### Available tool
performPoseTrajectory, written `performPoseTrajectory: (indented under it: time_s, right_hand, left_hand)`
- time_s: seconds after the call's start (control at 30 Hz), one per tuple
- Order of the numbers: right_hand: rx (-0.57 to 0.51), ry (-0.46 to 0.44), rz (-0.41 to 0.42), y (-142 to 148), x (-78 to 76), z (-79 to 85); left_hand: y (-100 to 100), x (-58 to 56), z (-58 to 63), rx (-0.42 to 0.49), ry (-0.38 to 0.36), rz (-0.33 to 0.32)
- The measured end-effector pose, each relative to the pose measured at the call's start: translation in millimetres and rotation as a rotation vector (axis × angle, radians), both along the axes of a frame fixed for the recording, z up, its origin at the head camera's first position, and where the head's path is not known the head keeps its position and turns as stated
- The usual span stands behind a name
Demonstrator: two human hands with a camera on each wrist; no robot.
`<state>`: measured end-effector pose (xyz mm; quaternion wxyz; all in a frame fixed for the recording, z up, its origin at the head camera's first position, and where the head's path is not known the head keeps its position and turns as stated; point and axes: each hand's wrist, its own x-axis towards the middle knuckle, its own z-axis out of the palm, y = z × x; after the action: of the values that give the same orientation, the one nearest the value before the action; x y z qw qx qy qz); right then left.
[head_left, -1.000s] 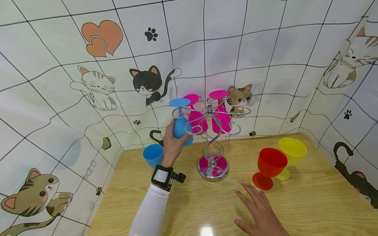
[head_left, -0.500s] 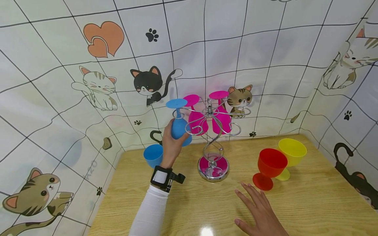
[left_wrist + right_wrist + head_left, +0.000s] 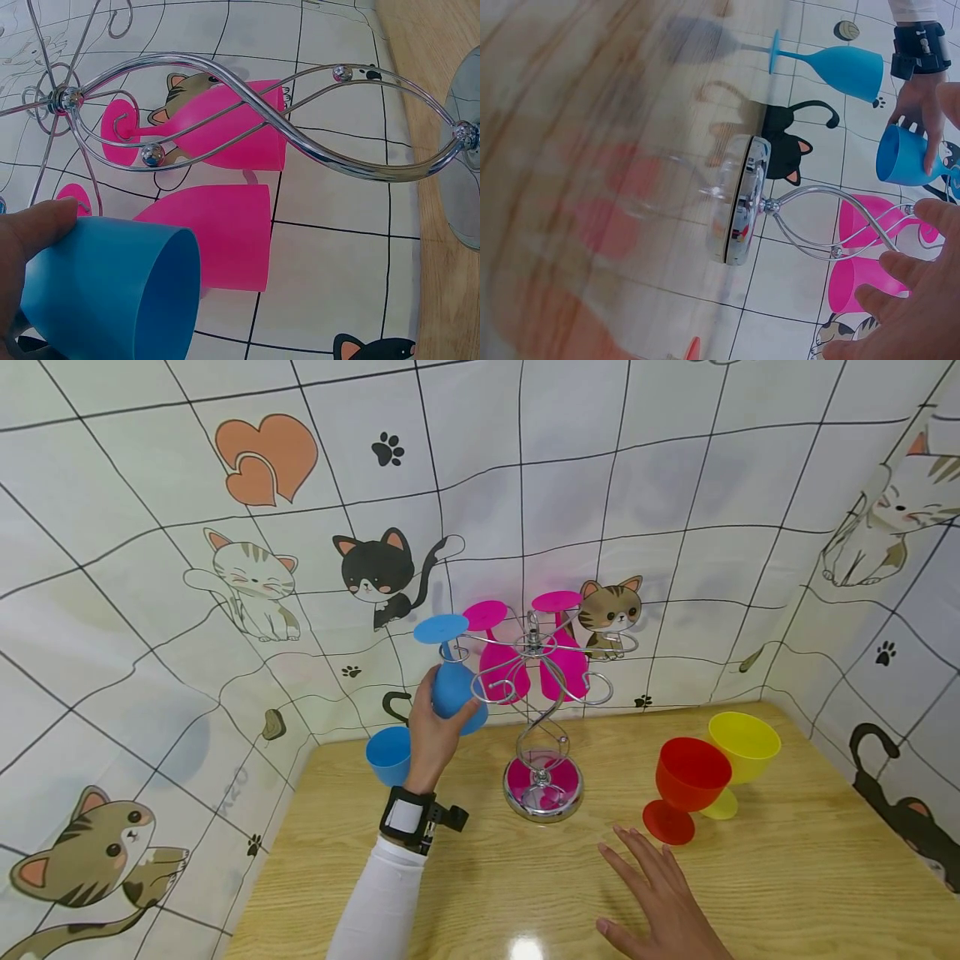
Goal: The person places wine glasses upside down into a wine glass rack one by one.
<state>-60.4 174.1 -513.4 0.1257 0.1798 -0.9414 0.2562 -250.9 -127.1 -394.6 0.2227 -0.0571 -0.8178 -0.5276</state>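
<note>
**L hand (image 3: 435, 727) grips upturned solid-blue plastic-looking goblet (image 3: 453, 685) at shiny silver curly-wire stand (image 3: 533, 643)**

Blue goblet in L hand: foot up, mouth down, bit tilted, off the table, at stand's L side. Bowl pinched btwn thumb & curled fingers; L wrist view has thumb on bowl nr its stem end. Stem right by a wire loop of the stand; can't tell if inside it.

Stand: twisted wire post w/ small silver balls, round chrome base (image 3: 543, 787) w/ pink showing in its top, on light wood-grain table (image 3: 480, 885). Two hot-pink goblets (image 3: 502, 668) hang upside down at its far side, feet up, bowls above tabletop.

R hand (image 3: 660, 902): fingers spread, back of hand up, nr front R of table; can't tell if it touches the surface. Nearest is bright-red goblet (image 3: 692, 777), upright, w/ yellow wide-bowled goblet (image 3: 742, 747) upright just behind; they overlap in head view, contact unclear.

Second blue goblet (image 3: 388, 756) upright, L of L hand, partly hidden by it; R wrist view shows it whole.

L wrist: black strap (image 3: 408, 818), white sleeve (image 3: 382, 902). Behind: white black-gridded backdrop (image 3: 675, 485) w/ cartoon cats, paw prints, orange heart.
</note>
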Motion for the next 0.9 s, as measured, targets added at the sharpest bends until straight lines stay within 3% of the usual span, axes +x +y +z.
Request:
performPoseTrajectory:
  time_s: [0.73,0.9]
  right_hand:
    - [0.004,-0.059,-0.019,1,1.7,-0.4]
    - [0.015,-0.018,-0.018,3,1.8,-2.0]
  left_hand:
    - [2,9.2,-5.6,-0.003,-0.006,0.022]
    - [6,10.5,-9.5,0.019,0.002,0.012]
